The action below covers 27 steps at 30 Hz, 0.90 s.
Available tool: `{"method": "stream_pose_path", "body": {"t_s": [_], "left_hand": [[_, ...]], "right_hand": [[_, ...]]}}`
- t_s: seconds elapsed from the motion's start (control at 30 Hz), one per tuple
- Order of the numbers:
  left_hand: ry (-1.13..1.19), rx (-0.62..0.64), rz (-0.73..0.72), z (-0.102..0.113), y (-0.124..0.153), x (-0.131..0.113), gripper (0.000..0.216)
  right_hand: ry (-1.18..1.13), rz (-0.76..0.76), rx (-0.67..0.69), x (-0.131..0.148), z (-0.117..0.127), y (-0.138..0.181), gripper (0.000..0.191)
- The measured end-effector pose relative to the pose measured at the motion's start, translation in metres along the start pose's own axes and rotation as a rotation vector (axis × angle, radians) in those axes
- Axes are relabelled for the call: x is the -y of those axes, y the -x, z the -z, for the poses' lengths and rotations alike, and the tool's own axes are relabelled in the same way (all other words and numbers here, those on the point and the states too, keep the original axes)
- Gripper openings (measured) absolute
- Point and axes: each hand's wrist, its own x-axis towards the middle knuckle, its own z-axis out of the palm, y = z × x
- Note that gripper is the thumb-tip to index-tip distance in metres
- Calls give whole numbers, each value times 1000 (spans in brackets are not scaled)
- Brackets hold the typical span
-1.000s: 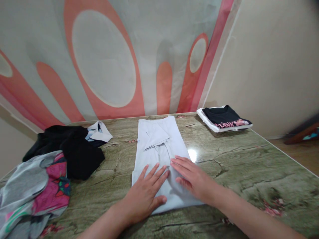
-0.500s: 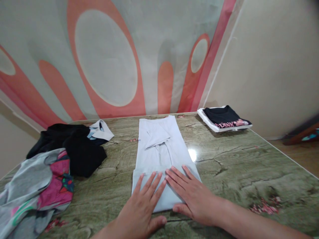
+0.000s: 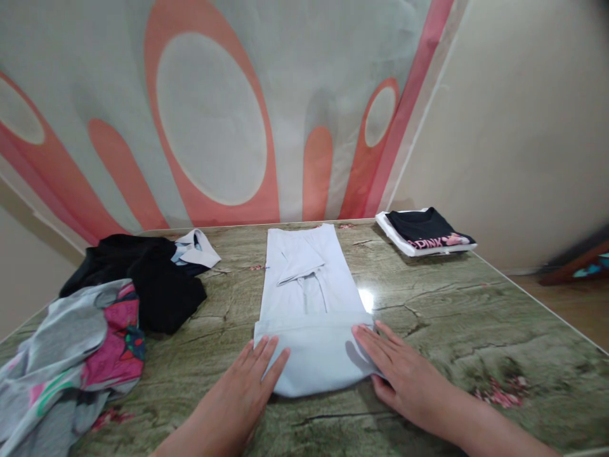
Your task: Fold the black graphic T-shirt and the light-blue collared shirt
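A white shirt (image 3: 314,293) lies lengthwise in front of me, its sides folded in and a short sleeve on top. Its near end is turned up into a smooth band. My left hand (image 3: 250,381) rests at the left edge of that band, fingers stretched and slightly apart; its thumb is hidden. At the opposite edge lies my right hand (image 3: 404,371), fingers extended over the cloth and the thumb by the near right corner. Neither hand visibly grips the fabric.
A heap of black clothing (image 3: 166,292) and a grey shirt with a pink print (image 3: 71,343) sits at left, with a white collar (image 3: 197,249) behind. Folded shirts (image 3: 428,231) are stacked at the back right. The marble-patterned table (image 3: 457,330) meets a wall.
My hands have moved apart, from the middle of the folded band to its left and right edges. The shirt stays in place.
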Motion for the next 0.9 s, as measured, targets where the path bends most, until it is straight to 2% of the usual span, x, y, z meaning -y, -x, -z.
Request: {"method": "stream_pose_path", "body": {"t_s": [0.13, 0.23, 0.4, 0.5, 0.6, 0.7, 0.77, 0.83, 0.9], "left_hand": [[-3, 19, 7, 9, -11, 2, 73], [56, -49, 21, 11, -14, 9, 73], [169, -165, -33, -5, -5, 22, 84], [223, -176, -91, -10, 9, 18, 86], [399, -133, -154, 11, 20, 5, 66], [680, 12, -300, 48, 17, -4, 41], [722, 48, -277, 65, 5, 4, 34], [612, -74, -168, 69, -15, 25, 33], [429, -264, -74, 60, -43, 58, 36]], "right_hand": [[63, 47, -16, -3, 2, -11, 74], [56, 18, -58, -7, 1, -16, 67], [68, 5, -127, -8, -5, -10, 57], [54, 17, -102, -8, -6, 3, 58], [35, 29, -35, -27, -2, 11, 63], [105, -8, -10, -71, 7, 7, 70], [197, -117, -72, -102, 15, 0, 72], [272, -253, -189, -120, 22, -8, 68], [287, -315, -258, -115, 23, -15, 62]]}}
